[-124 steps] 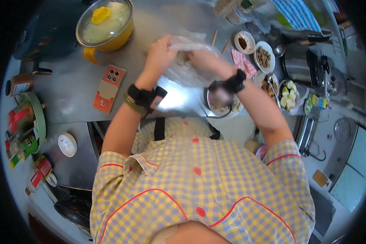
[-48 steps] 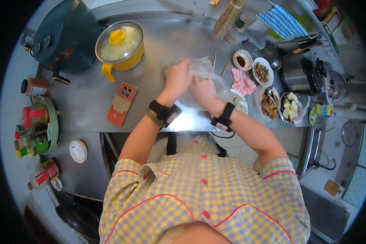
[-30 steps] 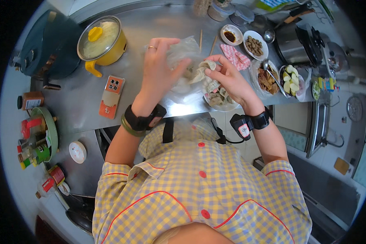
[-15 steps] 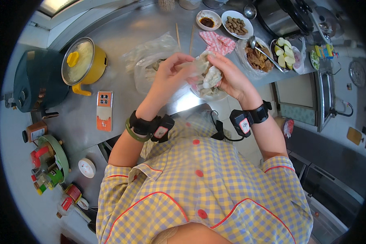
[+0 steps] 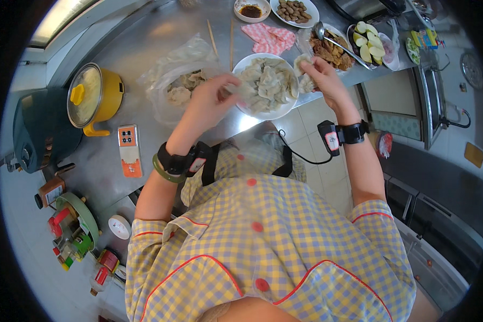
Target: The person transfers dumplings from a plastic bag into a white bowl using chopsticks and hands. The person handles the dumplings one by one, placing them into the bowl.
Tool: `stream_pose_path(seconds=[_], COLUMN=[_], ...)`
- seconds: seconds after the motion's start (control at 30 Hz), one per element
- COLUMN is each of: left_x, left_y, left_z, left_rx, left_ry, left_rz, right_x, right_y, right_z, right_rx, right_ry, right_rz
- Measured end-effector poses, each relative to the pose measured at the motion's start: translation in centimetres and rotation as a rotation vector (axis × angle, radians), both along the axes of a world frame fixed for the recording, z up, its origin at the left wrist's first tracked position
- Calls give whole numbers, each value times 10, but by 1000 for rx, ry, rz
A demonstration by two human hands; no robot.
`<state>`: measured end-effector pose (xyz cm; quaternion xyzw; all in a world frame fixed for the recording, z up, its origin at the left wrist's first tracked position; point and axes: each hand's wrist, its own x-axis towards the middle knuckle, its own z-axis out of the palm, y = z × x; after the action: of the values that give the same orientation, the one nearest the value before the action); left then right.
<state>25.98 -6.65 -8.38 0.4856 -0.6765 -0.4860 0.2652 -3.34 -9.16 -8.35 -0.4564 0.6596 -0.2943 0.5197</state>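
Note:
A white plate (image 5: 268, 115) heaped with pale dumplings (image 5: 273, 83) sits near the counter's front edge, between my hands. At its right rim, my right hand (image 5: 330, 85) is closed on dumplings (image 5: 304, 64), pinched between thumb and fingers. My left hand (image 5: 209, 102) reaches to the plate's left rim with fingers curled. Its fingertips are smeared by motion, so whether they hold a dumpling is unclear. Left of that hand lies a clear plastic bag (image 5: 155, 75) with more dumplings (image 5: 180, 95) in it, partly hidden by the hand.
Chopsticks (image 5: 212, 37) and a pink checked cloth (image 5: 268, 38) lie beyond the plate. Behind stand a sauce bowl (image 5: 251, 11), a peanut plate (image 5: 295, 12), a brown dish with a spoon (image 5: 333, 49) and cut fruit (image 5: 367, 40). Leftward are a yellow pot (image 5: 103, 96) and a phone (image 5: 129, 151).
My hands have moved apart, the right one going right with dumplings, the left one going left. The heaped plate and the bag now show more fully. The whole view has shifted slightly.

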Motion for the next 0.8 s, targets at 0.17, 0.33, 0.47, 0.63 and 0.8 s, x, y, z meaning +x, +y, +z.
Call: stream_pose_path(seconds=[0.17,0.33,0.47,0.63,0.8], left_x=[-36,-52,-58,-63,-50], left_y=[-1,-8,-8,-9,-7], left_z=[-35,-48,-51,-52,-66], left_rx=[-74,-205,-403,-249,-164], left_ry=[38,-120,-231,-76,73], left_rz=[-177,-140,-100,21,-33], right_x=[8,11,19,6,-8], right_y=[-3,-13,-23,-22,4], right_z=[-35,-42,-35,-40,-25], right_rx=[-163,-312,-277,-323,15], right_ry=[311,494,567,464,158], right_rz=[192,134,283,312,244])
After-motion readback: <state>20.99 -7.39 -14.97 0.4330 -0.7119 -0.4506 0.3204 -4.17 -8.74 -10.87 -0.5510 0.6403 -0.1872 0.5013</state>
